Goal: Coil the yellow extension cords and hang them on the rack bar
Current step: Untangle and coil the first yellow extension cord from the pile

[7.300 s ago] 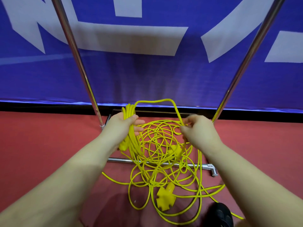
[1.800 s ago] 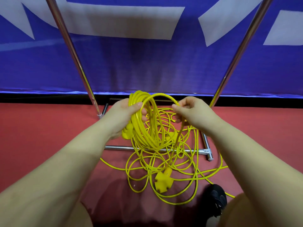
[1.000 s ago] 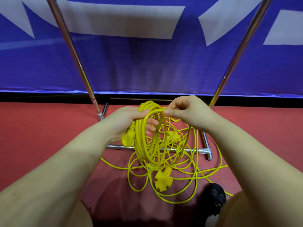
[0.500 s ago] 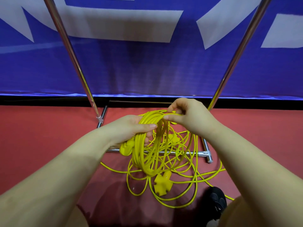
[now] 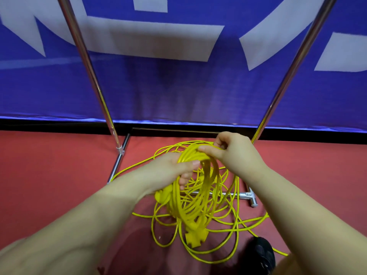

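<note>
Left hand (image 5: 170,171) fingers curled, gripping yellow cord coil (image 5: 195,187); right hand (image 5: 232,153) pinching top strand onto coil. Coil thicker than earlier.

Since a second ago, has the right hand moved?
Yes. The right hand has come closer to the left hand, laying a loop onto the coil, while the rack's base bar stays put.

Both bare forearms extended forward, left hand (image 5: 170,171) and right hand (image 5: 232,153) close together, fingers curled.
</note>
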The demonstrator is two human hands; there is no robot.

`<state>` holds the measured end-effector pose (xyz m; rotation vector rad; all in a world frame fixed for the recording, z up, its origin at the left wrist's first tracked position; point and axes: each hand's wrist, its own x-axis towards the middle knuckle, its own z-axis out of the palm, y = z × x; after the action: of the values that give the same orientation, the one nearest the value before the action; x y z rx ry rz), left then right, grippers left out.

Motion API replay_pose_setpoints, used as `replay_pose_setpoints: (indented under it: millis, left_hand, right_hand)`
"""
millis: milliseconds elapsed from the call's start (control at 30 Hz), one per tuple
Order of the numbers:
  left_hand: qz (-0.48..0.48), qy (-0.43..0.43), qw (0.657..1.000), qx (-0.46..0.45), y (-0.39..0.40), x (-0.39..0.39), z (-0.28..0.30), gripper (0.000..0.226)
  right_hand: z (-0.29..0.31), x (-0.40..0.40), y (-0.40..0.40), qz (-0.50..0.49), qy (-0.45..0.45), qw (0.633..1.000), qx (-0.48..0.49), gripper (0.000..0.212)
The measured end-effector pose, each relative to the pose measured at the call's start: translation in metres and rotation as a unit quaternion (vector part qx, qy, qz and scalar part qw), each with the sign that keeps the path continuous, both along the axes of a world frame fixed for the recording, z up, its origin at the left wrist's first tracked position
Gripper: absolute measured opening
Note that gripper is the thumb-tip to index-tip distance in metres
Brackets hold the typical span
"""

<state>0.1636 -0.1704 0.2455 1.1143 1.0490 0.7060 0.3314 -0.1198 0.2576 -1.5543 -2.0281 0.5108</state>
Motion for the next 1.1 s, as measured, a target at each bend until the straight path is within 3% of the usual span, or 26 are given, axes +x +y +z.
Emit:
replay_pose_setpoints:
  millis: [167,267,367,500,600,667,733,867,1000,1100]
  left_hand:
    - [0.044,-0.045,0.998,0.015,0.004,-0.008,0.008,0.017]
    - [0.093,-0.110,0.989,-0.016,0.008,-0.019,0.014,0.018]
    - [0.154,-0.217,0.963,-0.051,0.015,-0.036,0.026,0.022]
    - [0.235,-0.288,0.926,-0.066,0.022,-0.051,0.028,0.026]
    - [0.282,-0.237,0.929,-0.025,0.025,-0.054,0.025,0.028]
    - [0.271,-0.101,0.957,0.032,0.024,-0.053,0.020,0.025]
    - [0.218,0.033,0.973,0.071,0.020,-0.048,0.016,0.020]
    - [0.112,0.051,0.992,0.034,0.012,-0.031,0.008,0.012]
    - [0.047,0.038,0.998,0.033,0.008,-0.021,0.008,0.015]
    - [0.036,0.039,0.998,0.030,0.006,-0.018,0.006,0.014]
  right_hand:
    - [0.008,0.011,0.006,0.081,0.037,0.995,-0.041,0.037]
    - [-0.003,0.020,0.010,0.119,-0.086,0.980,-0.130,0.040]
    - [-0.020,0.020,0.004,0.123,-0.215,0.932,-0.265,0.040]
    - [-0.035,0.015,-0.001,0.138,-0.166,0.916,-0.337,0.035]
    - [-0.028,0.009,-0.003,0.112,-0.020,0.919,-0.378,0.023]
    - [-0.015,0.002,-0.005,0.052,0.153,0.904,-0.396,0.020]
    - [-0.001,-0.003,-0.006,0.000,0.332,0.845,-0.419,0.020]
    - [0.015,-0.014,-0.004,-0.081,0.585,0.674,-0.443,0.022]
    - [0.020,-0.016,0.002,-0.114,0.701,0.559,-0.427,0.027]
    - [0.024,-0.012,0.008,-0.107,0.728,0.529,-0.422,0.031]
